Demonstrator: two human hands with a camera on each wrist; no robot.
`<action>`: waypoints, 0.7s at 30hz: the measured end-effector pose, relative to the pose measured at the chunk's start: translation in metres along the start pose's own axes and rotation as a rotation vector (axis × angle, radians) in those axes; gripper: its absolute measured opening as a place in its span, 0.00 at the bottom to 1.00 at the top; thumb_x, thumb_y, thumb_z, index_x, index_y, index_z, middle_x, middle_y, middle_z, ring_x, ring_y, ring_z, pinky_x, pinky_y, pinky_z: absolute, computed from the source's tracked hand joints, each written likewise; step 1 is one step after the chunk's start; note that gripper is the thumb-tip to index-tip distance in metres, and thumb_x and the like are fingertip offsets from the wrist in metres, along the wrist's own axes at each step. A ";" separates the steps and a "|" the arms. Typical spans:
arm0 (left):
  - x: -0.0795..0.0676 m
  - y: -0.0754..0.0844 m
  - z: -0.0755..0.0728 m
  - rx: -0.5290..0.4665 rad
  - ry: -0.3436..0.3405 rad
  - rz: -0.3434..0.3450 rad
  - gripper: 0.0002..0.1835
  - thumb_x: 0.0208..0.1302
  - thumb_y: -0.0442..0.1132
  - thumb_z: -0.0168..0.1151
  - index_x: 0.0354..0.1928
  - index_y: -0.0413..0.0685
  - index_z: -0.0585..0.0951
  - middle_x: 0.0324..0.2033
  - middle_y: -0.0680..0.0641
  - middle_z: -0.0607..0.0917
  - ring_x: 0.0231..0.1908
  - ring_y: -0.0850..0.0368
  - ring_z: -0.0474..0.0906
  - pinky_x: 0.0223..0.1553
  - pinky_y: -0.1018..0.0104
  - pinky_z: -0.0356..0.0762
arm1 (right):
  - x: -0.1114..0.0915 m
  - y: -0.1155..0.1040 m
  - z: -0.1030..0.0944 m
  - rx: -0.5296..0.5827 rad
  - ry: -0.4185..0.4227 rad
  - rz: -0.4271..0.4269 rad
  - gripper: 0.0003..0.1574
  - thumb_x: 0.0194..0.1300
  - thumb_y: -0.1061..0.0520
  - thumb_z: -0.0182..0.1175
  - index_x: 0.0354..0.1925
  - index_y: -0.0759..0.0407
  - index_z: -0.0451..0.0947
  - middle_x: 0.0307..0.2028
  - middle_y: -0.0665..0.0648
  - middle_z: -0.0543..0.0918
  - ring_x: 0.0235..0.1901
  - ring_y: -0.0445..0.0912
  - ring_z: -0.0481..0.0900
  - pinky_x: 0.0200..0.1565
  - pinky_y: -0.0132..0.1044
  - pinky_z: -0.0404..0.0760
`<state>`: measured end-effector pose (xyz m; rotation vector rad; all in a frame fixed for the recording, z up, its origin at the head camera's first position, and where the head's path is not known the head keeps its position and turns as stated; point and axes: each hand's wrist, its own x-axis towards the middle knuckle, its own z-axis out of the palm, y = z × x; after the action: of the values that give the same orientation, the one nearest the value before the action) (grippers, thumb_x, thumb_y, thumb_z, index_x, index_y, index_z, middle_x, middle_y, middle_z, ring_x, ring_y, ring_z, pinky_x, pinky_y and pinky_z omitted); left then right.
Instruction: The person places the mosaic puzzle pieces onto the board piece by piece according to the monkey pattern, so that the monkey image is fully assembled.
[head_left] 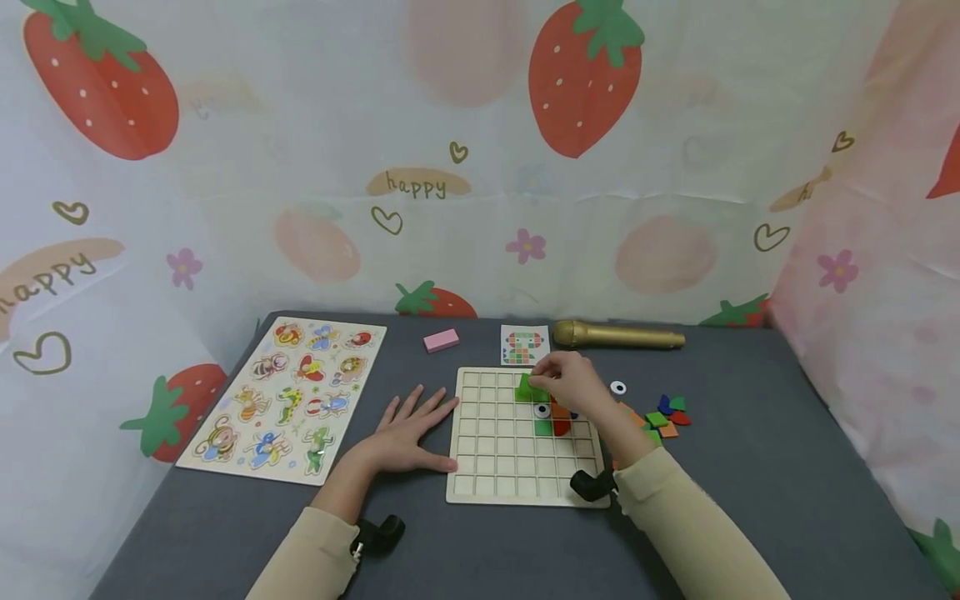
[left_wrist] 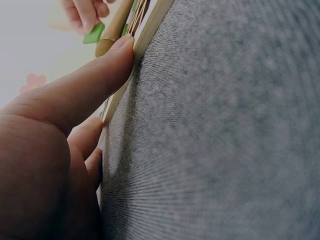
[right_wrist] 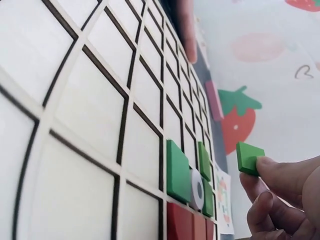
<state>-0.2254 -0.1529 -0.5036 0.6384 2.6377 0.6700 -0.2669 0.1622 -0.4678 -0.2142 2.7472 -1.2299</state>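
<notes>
My right hand point(head_left: 581, 387) pinches a light green square tile point(right_wrist: 248, 159) between thumb and fingertips, held above the far part of a wooden grid board point(head_left: 487, 485). Left of the board, my left hand point(head_left: 405, 437) lies with its fingers spread, thumb and fingertips right at the board's left edge. In the grid sit a dark green tile point(right_wrist: 177, 171), a white ring-shaped tile point(right_wrist: 197, 190), light green tiles and red point(right_wrist: 180, 220) and orange ones. My right hand and forearm hide some of the board's right side in the head view.
Loose coloured tiles point(head_left: 669, 419) lie right of the board, near a round black-and-white piece point(head_left: 618, 387). Behind the board are a pattern card point(head_left: 524, 345), a gold microphone point(head_left: 622, 335) and a pink block point(head_left: 441, 340). An insect picture board point(head_left: 288, 396) lies left.
</notes>
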 end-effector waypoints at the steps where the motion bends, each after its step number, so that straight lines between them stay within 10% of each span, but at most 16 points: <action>1: 0.000 0.000 0.000 -0.001 -0.001 -0.001 0.56 0.53 0.71 0.69 0.80 0.70 0.53 0.81 0.54 0.48 0.80 0.44 0.29 0.75 0.37 0.25 | 0.001 -0.001 0.002 0.001 -0.004 -0.002 0.07 0.69 0.51 0.67 0.40 0.52 0.85 0.34 0.52 0.85 0.30 0.46 0.77 0.32 0.39 0.75; 21: 0.002 -0.001 0.001 0.014 -0.005 -0.009 0.56 0.53 0.72 0.67 0.80 0.71 0.53 0.81 0.54 0.47 0.80 0.44 0.28 0.76 0.37 0.25 | 0.017 -0.006 0.034 0.002 -0.016 -0.023 0.04 0.68 0.54 0.67 0.37 0.53 0.84 0.32 0.51 0.84 0.31 0.45 0.77 0.33 0.39 0.75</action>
<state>-0.2265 -0.1524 -0.5056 0.6303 2.6417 0.6474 -0.2775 0.1305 -0.4869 -0.2543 2.7376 -1.2305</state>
